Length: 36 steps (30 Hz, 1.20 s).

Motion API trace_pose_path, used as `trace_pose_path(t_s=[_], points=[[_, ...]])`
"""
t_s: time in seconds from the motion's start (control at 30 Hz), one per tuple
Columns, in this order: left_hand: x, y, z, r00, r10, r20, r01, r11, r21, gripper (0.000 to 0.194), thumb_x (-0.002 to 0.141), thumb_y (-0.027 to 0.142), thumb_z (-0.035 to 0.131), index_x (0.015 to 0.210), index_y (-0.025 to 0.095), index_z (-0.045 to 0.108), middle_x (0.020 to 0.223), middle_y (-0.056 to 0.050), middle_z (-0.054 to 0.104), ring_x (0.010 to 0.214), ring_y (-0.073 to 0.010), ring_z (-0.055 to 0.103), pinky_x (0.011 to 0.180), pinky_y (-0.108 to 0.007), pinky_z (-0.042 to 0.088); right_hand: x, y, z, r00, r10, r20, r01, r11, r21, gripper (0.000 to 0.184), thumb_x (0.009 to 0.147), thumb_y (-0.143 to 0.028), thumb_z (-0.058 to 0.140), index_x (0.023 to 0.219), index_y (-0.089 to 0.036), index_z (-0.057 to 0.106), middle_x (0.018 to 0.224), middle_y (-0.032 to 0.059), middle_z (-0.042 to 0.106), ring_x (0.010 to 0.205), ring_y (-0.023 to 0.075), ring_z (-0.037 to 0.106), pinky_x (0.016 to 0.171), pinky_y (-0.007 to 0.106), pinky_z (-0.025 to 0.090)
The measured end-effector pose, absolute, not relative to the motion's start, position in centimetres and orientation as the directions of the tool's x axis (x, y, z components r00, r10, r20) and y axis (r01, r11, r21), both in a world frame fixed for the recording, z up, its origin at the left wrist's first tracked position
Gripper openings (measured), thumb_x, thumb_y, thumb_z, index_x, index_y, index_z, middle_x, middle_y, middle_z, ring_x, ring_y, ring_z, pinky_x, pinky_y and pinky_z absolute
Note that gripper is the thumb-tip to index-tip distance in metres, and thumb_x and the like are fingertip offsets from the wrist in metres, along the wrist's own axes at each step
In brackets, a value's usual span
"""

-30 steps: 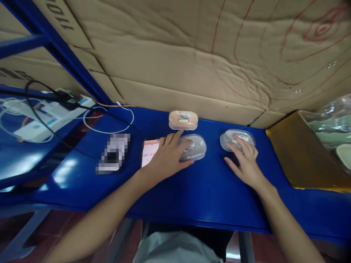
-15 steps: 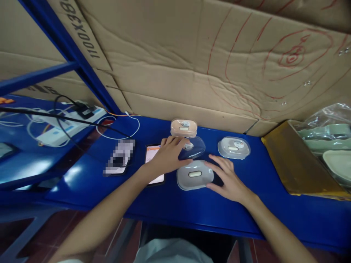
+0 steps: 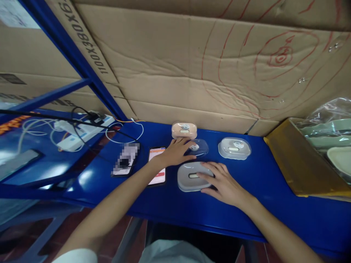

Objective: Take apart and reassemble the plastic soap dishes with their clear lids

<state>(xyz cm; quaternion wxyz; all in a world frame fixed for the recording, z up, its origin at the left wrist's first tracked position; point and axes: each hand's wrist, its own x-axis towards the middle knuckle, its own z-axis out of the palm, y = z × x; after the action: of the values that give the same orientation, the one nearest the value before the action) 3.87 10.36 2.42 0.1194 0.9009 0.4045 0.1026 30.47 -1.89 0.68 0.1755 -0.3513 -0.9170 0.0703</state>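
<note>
A grey oval plastic box (image 3: 187, 182) with a pale pill-shaped inset on top lies on the blue table in front of me. My right hand (image 3: 221, 181) curves over its right end, thumb at the near edge and fingers across the top. Beyond it, my left hand (image 3: 179, 151) has thumb and fingers about the left end of a clear plastic cover (image 3: 202, 148) bearing a round label. Behind the cover stands a peach box (image 3: 178, 132) of like shape, and to the right a white one (image 3: 231, 150); each has a round label.
Left of the boxes lie a phone with a lit screen (image 3: 157, 179) and another, blurred-out phone (image 3: 125, 159). A power strip (image 3: 87, 133) with cables sits farther left. On the right is an opened carton (image 3: 285, 160) with pale green items. Cardboard (image 3: 164, 73) walls the back.
My right hand has moved left onto the grey box from beside it. My left hand and the clear cover have shifted slightly right. The camera view has moved a little.
</note>
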Motion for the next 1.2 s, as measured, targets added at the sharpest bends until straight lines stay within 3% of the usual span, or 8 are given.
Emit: trace_pose_path(t_s=[0.13, 0.23, 0.37, 0.43, 0.57, 0.8, 1.03, 1.2], points=[[2.6, 7.2, 3.4, 0.613, 0.78, 0.128, 0.707, -0.613, 0.353, 0.048, 0.11, 0.05, 0.05, 0.152, 0.027, 0.048, 0.167, -0.013, 0.041, 0.155, -0.0332, 0.039, 0.121, -0.057, 0.037, 30.8, -2.0, 1.0, -0.678, 0.682, 0.274, 0.612, 0.73, -0.304, 0.046, 0.102, -0.046, 0.066, 0.146, -0.033, 0.062, 0.163, 0.0109, 0.051, 0.145, 0.0357, 0.05, 0.115, 0.06, 0.045], [1.9, 2.4, 3.8, 0.507, 0.809, 0.296, 0.663, -0.586, 0.466, 0.046, 0.111, 0.041, 0.052, 0.154, 0.029, 0.044, 0.163, -0.012, 0.044, 0.152, -0.029, 0.043, 0.124, -0.051, 0.038, 31.5, -2.0, 1.2, -0.629, 0.728, 0.272, 0.634, 0.684, -0.362, 0.046, 0.104, -0.045, 0.062, 0.148, -0.031, 0.06, 0.163, 0.0117, 0.05, 0.147, 0.0335, 0.051, 0.114, 0.055, 0.047], [1.8, -3.9, 2.7, 0.19, 0.823, 0.535, 0.693, -0.498, 0.521, 0.041, 0.107, 0.035, 0.058, 0.146, 0.026, 0.049, 0.154, -0.015, 0.046, 0.146, -0.0301, 0.048, 0.117, -0.049, 0.047, 32.2, -1.6, 1.1, -0.537, 0.796, 0.278, 0.695, 0.605, -0.388, 0.049, 0.107, -0.047, 0.057, 0.153, -0.03, 0.053, 0.162, 0.0133, 0.051, 0.148, 0.0329, 0.051, 0.113, 0.052, 0.046], [2.2, -5.7, 1.7, 0.173, 0.849, 0.5, 0.74, -0.447, 0.503, 0.037, 0.106, 0.033, 0.06, 0.141, 0.026, 0.053, 0.149, -0.015, 0.05, 0.14, -0.0312, 0.054, 0.112, -0.051, 0.051, 32.3, -1.4, 0.9, -0.523, 0.804, 0.282, 0.709, 0.594, -0.379, 0.048, 0.107, -0.048, 0.057, 0.151, -0.03, 0.054, 0.161, 0.0141, 0.052, 0.148, 0.0332, 0.051, 0.113, 0.054, 0.044], [3.2, -7.2, 0.0, 0.406, 0.847, 0.344, 0.768, -0.52, 0.374, 0.028, 0.101, 0.032, 0.068, 0.129, 0.027, 0.065, 0.151, -0.013, 0.054, 0.135, -0.035, 0.057, 0.107, -0.056, 0.052, 32.2, -1.1, 0.5, -0.528, 0.798, 0.29, 0.712, 0.602, -0.362, 0.046, 0.107, -0.047, 0.058, 0.15, -0.03, 0.055, 0.159, 0.0147, 0.053, 0.147, 0.033, 0.052, 0.114, 0.056, 0.041], [2.9, -10.5, -0.8, 0.46, 0.83, 0.315, 0.757, -0.553, 0.35, 0.011, 0.102, 0.025, 0.065, 0.113, 0.023, 0.066, 0.152, -0.014, 0.054, 0.134, -0.0349, 0.057, 0.104, -0.056, 0.052, 32.3, -0.9, 0.2, -0.53, 0.794, 0.297, 0.72, 0.607, -0.337, 0.048, 0.106, -0.049, 0.059, 0.15, -0.032, 0.056, 0.161, 0.013, 0.051, 0.149, 0.0329, 0.049, 0.115, 0.055, 0.042], [2.8, -11.5, -1.1, 0.451, 0.841, 0.298, 0.746, -0.539, 0.391, 0.02, 0.101, 0.027, 0.068, 0.12, 0.024, 0.064, 0.149, -0.015, 0.055, 0.133, -0.035, 0.057, 0.103, -0.058, 0.048, 32.2, -1.2, 0.0, -0.568, 0.774, 0.281, 0.71, 0.633, -0.309, 0.052, 0.109, -0.047, 0.054, 0.158, -0.031, 0.046, 0.167, 0.0149, 0.043, 0.156, 0.0331, 0.04, 0.121, 0.058, 0.034], [2.5, -10.9, -1.0, 0.474, 0.842, 0.258, 0.751, -0.539, 0.381, 0.048, 0.095, 0.034, 0.077, 0.139, 0.028, 0.059, 0.152, -0.014, 0.054, 0.135, -0.037, 0.055, 0.105, -0.058, 0.047, 33.3, -0.7, 0.6, -0.475, 0.807, 0.35, 0.76, 0.577, -0.299, 0.044, 0.11, -0.041, 0.051, 0.153, -0.033, 0.051, 0.163, 0.0143, 0.048, 0.15, 0.0343, 0.047, 0.117, 0.059, 0.037]])
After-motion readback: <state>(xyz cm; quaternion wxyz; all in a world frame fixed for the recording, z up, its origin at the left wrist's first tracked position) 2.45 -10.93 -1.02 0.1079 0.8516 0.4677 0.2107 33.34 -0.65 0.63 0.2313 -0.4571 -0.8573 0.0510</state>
